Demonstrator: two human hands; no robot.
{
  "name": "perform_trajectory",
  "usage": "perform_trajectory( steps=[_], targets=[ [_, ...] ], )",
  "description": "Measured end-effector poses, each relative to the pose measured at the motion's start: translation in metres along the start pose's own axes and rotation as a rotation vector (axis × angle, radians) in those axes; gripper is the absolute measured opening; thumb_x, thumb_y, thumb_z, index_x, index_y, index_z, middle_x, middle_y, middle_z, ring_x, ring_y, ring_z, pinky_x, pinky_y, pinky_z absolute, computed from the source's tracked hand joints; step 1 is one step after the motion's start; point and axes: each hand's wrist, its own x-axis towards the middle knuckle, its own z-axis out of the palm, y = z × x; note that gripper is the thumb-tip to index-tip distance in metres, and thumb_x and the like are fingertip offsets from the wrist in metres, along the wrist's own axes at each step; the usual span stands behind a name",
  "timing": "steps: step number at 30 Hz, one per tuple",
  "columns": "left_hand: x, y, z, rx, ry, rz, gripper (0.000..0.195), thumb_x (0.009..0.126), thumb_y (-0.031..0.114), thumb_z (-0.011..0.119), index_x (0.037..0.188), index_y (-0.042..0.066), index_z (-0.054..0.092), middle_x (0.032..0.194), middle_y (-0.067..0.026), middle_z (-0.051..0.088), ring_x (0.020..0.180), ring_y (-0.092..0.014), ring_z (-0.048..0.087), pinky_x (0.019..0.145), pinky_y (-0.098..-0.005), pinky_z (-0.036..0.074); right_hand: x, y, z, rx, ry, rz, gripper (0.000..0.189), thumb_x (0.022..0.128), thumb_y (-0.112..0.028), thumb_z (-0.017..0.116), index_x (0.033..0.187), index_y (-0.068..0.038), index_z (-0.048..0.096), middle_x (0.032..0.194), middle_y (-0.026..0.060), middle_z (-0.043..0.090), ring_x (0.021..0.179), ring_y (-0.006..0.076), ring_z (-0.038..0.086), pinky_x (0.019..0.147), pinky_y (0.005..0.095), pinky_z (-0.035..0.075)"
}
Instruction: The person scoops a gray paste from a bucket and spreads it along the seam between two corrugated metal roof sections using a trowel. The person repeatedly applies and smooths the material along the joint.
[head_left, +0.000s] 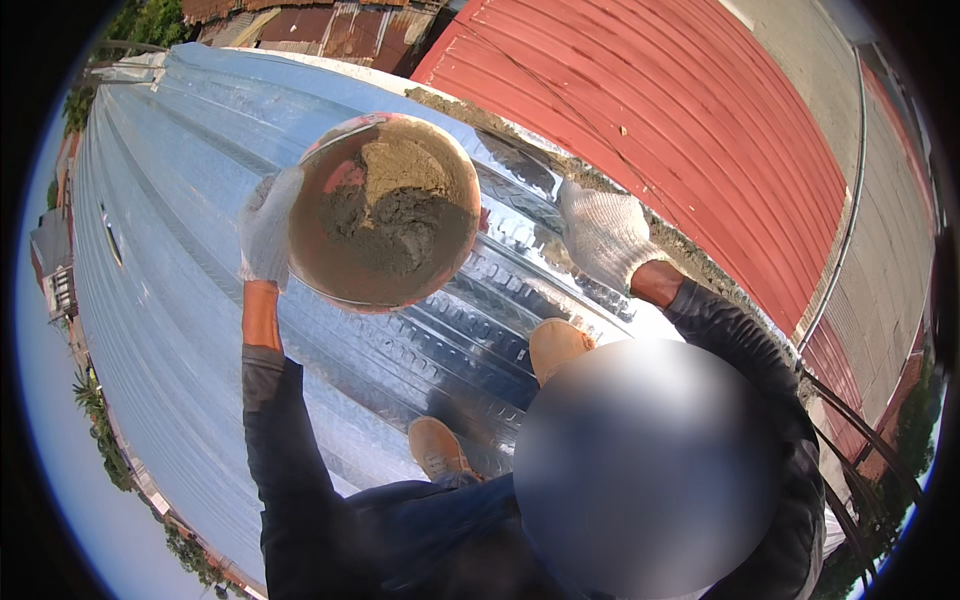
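My left hand (270, 225), in a pale knit work glove, grips the left rim of a round bucket (315, 262). Grey wet mortar (409, 225) and a drier tan patch of it lie inside, and the bucket's mouth faces me. My right hand (606, 229), gloved the same way, is right of the bucket, beside a rough mortar strip (679, 244) along the roof's edge. Its fingertips are turned away from view, so whether it holds anything is not visible.
I stand on a shiny corrugated metal roof (172, 300), with both shoes (437, 448) on its ribs. A red corrugated roof (660, 97) lies beyond the mortared edge. Dark cables or bars (862, 435) run at the lower right. Rusty roofing sheets (322, 30) are at the top.
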Motion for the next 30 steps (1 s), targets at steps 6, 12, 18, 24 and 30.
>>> perform_trajectory(
  steps=[6,12,18,24,30],
  targets=[
    [-0.024,0.021,0.031,0.027,-0.056,0.024,0.021,0.106,0.025,0.080,0.113,0.005,0.082,0.101,0.0001,0.077,0.086,-0.008,0.067,0.078,-0.0259,0.057,-0.073,-0.037,-0.034,0.279,0.115,0.030,0.024,0.102,-0.022,0.072,0.116,-0.006,0.062,0.090,0.0169,0.068,0.083,0.0398,0.073,0.071,0.0497,0.057],
    [-0.045,0.053,0.074,0.271,-0.233,0.124,0.025,0.106,0.030,0.079,0.110,0.006,0.085,0.095,0.0033,0.074,0.084,-0.004,0.065,0.075,-0.0266,0.057,-0.038,-0.059,-0.041,0.235,-0.256,-0.158,0.030,0.110,-0.035,0.064,0.117,-0.006,0.065,0.093,0.0177,0.071,0.089,0.0379,0.076,0.077,0.0498,0.061],
    [-0.040,0.046,0.075,0.265,-0.186,0.049,0.031,0.107,0.033,0.077,0.119,0.006,0.085,0.091,0.0058,0.072,0.082,-0.003,0.061,0.072,-0.0276,0.056,0.002,-0.099,-0.011,0.160,-0.422,-0.212,0.038,0.110,-0.037,0.063,0.115,0.001,0.065,0.088,0.0197,0.076,0.083,0.0402,0.078,0.074,0.0526,0.063],
    [-0.032,0.043,0.083,0.309,-0.209,0.155,0.032,0.104,0.035,0.081,0.111,0.004,0.084,0.091,0.0043,0.072,0.082,-0.004,0.063,0.071,-0.0279,0.056,-0.012,-0.104,-0.009,0.503,-0.413,-0.264,0.039,0.109,-0.037,0.063,0.111,0.002,0.069,0.092,0.0205,0.074,0.079,0.0358,0.076,0.072,0.0490,0.063],
    [-0.029,0.054,0.098,0.291,-0.203,0.063,0.028,0.104,0.032,0.081,0.110,0.005,0.084,0.094,0.0030,0.073,0.083,-0.005,0.064,0.074,-0.0277,0.056,-0.015,-0.083,-0.044,1.010,-0.777,0.090,0.041,0.110,-0.041,0.065,0.112,-0.001,0.073,0.086,0.0075,0.069,0.065,0.0136,0.066,0.059,0.0336,0.057]
  ],
)
